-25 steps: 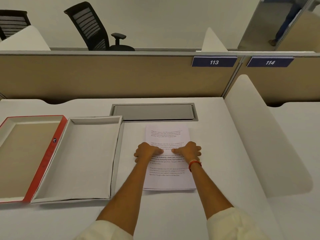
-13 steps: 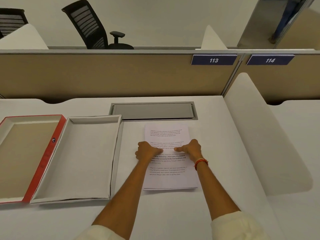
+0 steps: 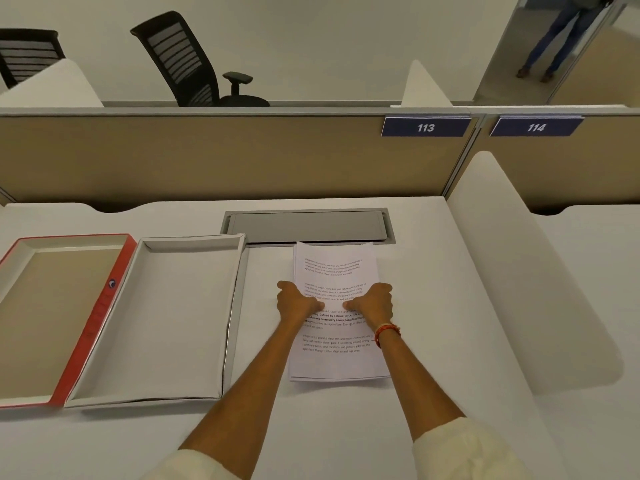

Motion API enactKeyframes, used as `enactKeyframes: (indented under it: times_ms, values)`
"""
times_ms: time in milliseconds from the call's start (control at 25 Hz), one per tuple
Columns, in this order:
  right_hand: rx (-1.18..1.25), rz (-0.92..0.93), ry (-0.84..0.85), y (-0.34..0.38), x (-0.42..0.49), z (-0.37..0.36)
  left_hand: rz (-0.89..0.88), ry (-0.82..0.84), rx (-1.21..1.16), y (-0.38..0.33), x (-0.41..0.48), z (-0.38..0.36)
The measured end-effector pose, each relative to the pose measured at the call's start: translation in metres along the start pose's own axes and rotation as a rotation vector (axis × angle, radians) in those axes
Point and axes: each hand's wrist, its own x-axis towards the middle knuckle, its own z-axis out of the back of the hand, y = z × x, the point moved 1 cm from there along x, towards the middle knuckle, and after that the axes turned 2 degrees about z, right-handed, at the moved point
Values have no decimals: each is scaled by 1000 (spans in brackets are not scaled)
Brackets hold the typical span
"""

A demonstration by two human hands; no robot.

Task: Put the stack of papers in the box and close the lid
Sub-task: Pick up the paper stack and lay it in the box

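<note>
A stack of printed white papers lies on the white desk, right of centre. My left hand grips its left edge and my right hand grips its right edge, thumbs on top of the sheets. The stack's far end looks slightly raised. To the left lies the open box, white inside and empty, its right wall just beside the papers. Its red-edged lid lies flat open further left, brown inside.
A grey cable-tray cover is set into the desk just behind the papers. A tan partition closes the back and a white divider stands on the right. A person's legs show far behind.
Both hands have slid from the middle of the sheet outward to the stack's side edges and closed on them. The stack's far end has lifted a little.
</note>
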Motion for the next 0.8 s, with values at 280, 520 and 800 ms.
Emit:
enactKeyframes:
  times_ms: [280, 520, 800]
  values:
    - [235, 385, -279, 44, -30, 33, -297, -259, -288, -37, -32, 30]
    - [590, 637, -358, 41, -69, 45, -555, -296, -654, -40, -72, 37]
    - [713, 638, -354, 6, -81, 34, -620, -256, -656, -13, -83, 24]
